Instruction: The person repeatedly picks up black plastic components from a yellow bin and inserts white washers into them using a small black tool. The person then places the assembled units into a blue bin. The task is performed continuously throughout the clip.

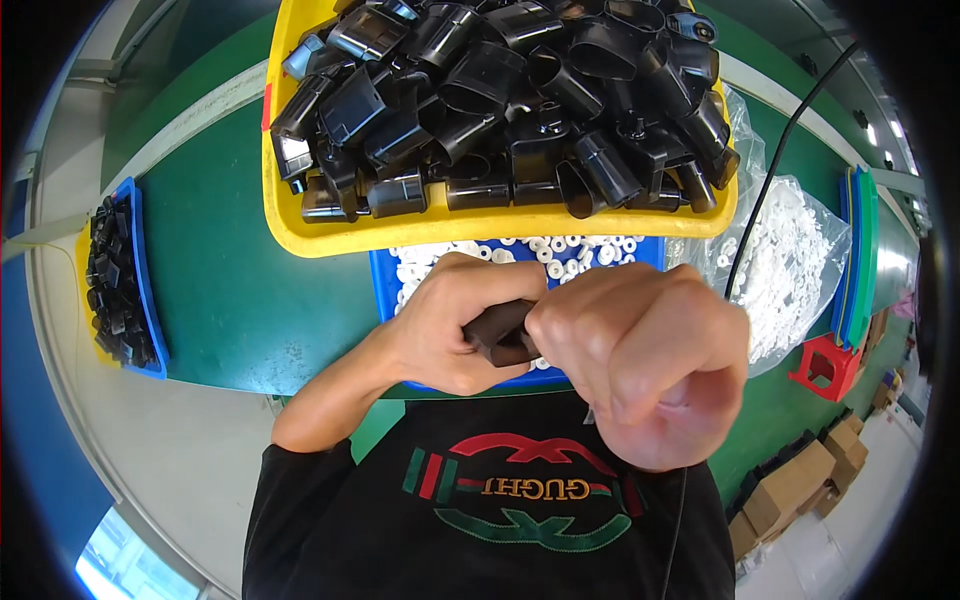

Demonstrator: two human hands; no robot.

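My left hand (pixel 440 325) is wrapped round a dark, hollow plastic housing (pixel 492 334), its open end turned to the right. Closed like a fist, my right hand (pixel 650 345) is close up to the camera, its fingertips at the housing's edge. Whatever those right fingers pinch, if anything, is hidden. Behind both hands lies a blue tray (pixel 388 285) holding many small white rings (pixel 575 258), partly covered by my hands and the bin above.
A yellow bin (pixel 330 238) heaped with black plastic housings (pixel 480 80) stands just beyond my hands. At right are a clear bag of white parts (pixel 790 250), a black cable (pixel 775 160) and a red stool (pixel 830 365). Far left, a blue-edged bin (pixel 150 280) holds more black parts.
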